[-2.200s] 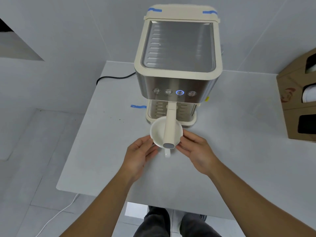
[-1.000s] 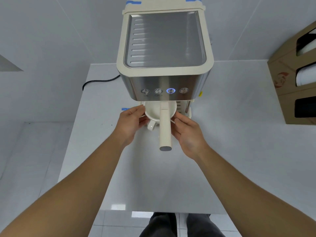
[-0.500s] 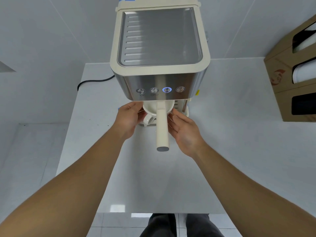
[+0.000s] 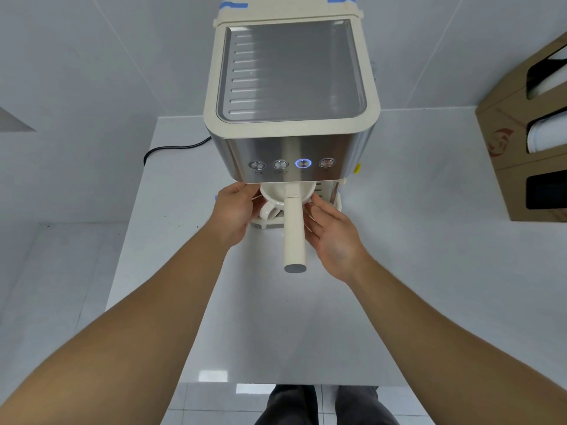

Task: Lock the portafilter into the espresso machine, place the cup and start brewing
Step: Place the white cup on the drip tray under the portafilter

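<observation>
A cream and steel espresso machine (image 4: 291, 87) stands on the white table (image 4: 399, 271), one front button (image 4: 303, 163) lit blue. The portafilter sits in the group head, its cream handle (image 4: 294, 231) pointing straight at me. Under it, on the drip tray (image 4: 267, 223), rests a white cup (image 4: 273, 199), its handle toward me and to the left. My left hand (image 4: 236, 210) holds the cup's left side. My right hand (image 4: 331, 231) is at its right side with fingers spread, fingertips near the rim; contact there is hard to see.
A brown cardboard box (image 4: 521, 142) with cut-out openings stands at the right of the table. A black power cord (image 4: 171, 148) runs off the table behind the machine on the left. The table's front edge is close to my legs.
Both hands carried the cup from the table in front of the machine onto the drip tray under the portafilter. In the last half second the hands barely moved.
</observation>
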